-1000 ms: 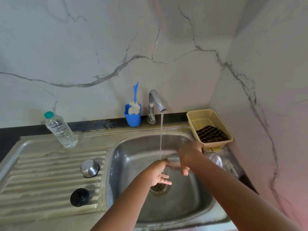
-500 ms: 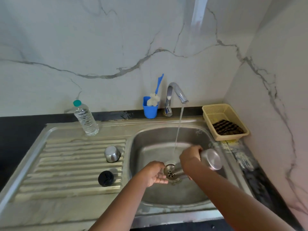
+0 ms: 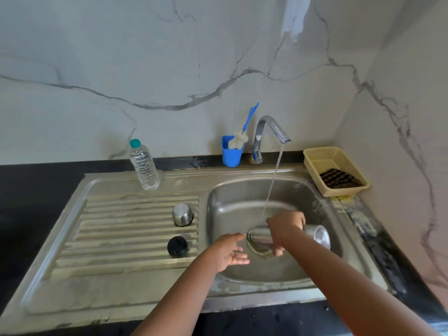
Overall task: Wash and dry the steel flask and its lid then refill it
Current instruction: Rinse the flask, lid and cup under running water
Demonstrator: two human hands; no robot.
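Note:
My right hand [image 3: 284, 227] grips the steel flask [image 3: 315, 235] around its middle and holds it sideways over the sink basin [image 3: 218, 204], mouth to the left, base to the right. Water from the tap [image 3: 271, 132] falls onto my right hand and the flask. Just left of the flask's mouth my left hand [image 3: 229, 251] is held out with straight fingers, holding nothing. On the draining board [image 3: 121, 229] stand the steel cup lid [image 3: 182, 214], upside down, and the black stopper [image 3: 177, 246].
A plastic water bottle [image 3: 144, 164] stands at the back of the draining board. A blue cup with a bottle brush [image 3: 232, 150] sits beside the tap. A yellow basket [image 3: 312, 161] holding a dark checked cloth [image 3: 338, 178] is at the back right corner.
The view has shifted, so everything sits further right. The flask has turned from mouth towards me to lying sideways, and my left hand has drawn slightly away from its mouth.

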